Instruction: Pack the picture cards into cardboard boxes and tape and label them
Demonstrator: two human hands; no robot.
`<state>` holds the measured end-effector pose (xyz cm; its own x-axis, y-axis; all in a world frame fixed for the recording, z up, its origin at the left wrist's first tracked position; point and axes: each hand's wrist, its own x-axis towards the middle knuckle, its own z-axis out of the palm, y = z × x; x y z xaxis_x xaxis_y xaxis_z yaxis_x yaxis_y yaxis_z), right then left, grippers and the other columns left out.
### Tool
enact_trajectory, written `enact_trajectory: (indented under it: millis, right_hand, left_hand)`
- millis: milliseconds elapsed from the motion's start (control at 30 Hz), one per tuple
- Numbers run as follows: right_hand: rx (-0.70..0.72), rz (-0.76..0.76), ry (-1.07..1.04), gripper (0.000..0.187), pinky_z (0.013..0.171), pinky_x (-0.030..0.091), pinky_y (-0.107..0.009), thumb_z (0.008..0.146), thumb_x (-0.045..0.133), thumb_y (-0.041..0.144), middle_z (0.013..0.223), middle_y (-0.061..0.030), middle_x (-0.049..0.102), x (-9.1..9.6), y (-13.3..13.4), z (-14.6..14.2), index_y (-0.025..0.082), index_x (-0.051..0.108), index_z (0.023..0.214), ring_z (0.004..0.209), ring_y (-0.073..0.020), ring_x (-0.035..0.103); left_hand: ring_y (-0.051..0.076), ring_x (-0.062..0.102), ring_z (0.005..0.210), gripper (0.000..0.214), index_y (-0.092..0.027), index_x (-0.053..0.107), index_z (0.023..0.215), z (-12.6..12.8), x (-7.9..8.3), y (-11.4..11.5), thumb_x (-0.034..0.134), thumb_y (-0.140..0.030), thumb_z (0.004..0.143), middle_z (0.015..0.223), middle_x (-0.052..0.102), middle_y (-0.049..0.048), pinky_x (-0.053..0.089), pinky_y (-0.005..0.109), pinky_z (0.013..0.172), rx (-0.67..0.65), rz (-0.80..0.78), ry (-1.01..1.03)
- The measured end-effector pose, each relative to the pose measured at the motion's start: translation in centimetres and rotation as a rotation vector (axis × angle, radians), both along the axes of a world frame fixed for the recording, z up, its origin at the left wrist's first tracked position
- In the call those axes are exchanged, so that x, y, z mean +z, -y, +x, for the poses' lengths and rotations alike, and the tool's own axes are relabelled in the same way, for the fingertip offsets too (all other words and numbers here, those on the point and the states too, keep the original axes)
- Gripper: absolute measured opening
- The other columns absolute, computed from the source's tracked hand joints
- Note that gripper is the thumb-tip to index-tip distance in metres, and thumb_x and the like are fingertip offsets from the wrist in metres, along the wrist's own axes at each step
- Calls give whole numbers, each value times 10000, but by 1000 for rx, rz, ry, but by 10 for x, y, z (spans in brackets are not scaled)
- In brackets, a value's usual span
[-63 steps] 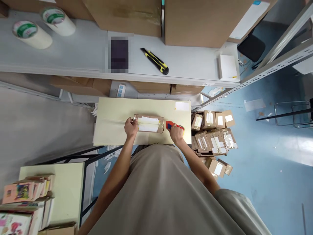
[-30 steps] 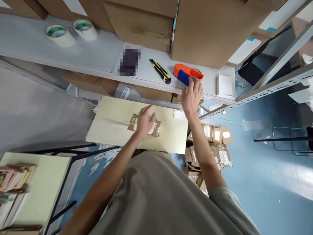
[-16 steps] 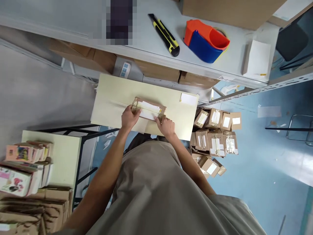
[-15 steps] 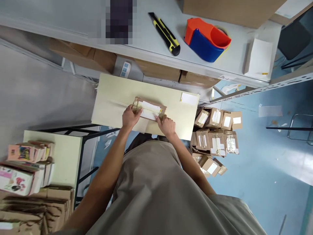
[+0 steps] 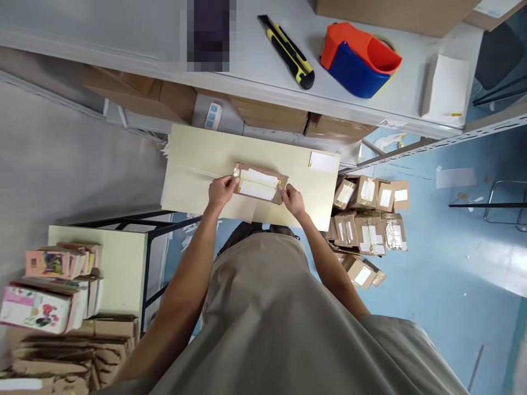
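Note:
A small brown cardboard box with a white label and clear tape is between my hands, over the pale yellow tabletop. My left hand pinches its left end, thumb near the top edge of that end. At the opposite end, my right hand grips the right side with the thumb on top. The fingers beneath the box are hidden. A white label sheet lies at the table's far right corner.
On the grey shelf ahead lie a box cutter, a red and blue tape dispenser and a white paper stack. Taped parcels are piled on the floor at right. Books and folded cardboard are at lower left.
Both hands have shifted their hold outward to the box's ends, so more of the white label shows. The left thumb has come off the label.

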<state>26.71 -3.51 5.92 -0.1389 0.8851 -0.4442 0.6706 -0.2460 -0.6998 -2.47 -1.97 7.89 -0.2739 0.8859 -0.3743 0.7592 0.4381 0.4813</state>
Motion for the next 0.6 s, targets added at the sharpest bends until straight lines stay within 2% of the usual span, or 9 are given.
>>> enact_trajectory:
  millis: [67, 100, 233, 333, 467, 600]
  right_hand:
    - [2, 26, 1, 447, 673, 359, -289, 1200, 438, 598, 737, 30, 601, 6, 2, 1, 310, 376, 864, 673, -194, 568]
    - [10, 45, 6, 446, 671, 354, -291, 1201, 423, 612, 746, 25, 614, 11, 3, 2, 308, 394, 876, 672, -198, 577]
    - [46, 164, 91, 446, 682, 356, -299, 1215, 366, 647, 827, -18, 702, 36, 11, 8, 282, 521, 1011, 724, -228, 665]
    - [68, 234, 225, 457, 690, 357, -298, 1226, 375, 639, 924, -60, 762, 45, 17, 12, 249, 591, 1127, 778, -247, 710]
    - [87, 233, 411, 452, 673, 353, -297, 1247, 392, 563, 1168, -141, 810, 34, 25, 11, 203, 664, 1218, 831, -251, 741]
    - [80, 123, 511, 398, 712, 418, -298, 1257, 427, 453, 1316, -166, 820, 12, 39, -1, 185, 722, 1262, 952, -266, 786]
  left_hand:
    - [238, 721, 821, 354, -207, 798, 874, -10, 2, 1, 629, -488, 1005, 767, 762, 46, 491, 305, 751, -21, 43, 83]
    - [236, 728, 842, 344, -204, 811, 887, -14, 4, 2, 643, -485, 991, 792, 777, 46, 513, 301, 766, -19, 84, 132]
    - [253, 780, 1009, 299, -202, 865, 1039, -21, 12, 5, 728, -446, 933, 1128, 856, 88, 626, 316, 898, 39, 286, 299]
    - [244, 798, 983, 293, -204, 883, 1078, -22, 12, 6, 781, -417, 905, 1174, 854, 88, 661, 325, 924, 46, 329, 354]
    - [230, 829, 960, 259, -214, 890, 1068, -18, -3, 10, 795, -354, 872, 1184, 860, 70, 686, 329, 955, 70, 315, 439]
    - [239, 854, 982, 187, -223, 888, 1026, -13, -23, 24, 782, -294, 889, 1187, 880, 73, 688, 346, 1009, 101, 263, 419]
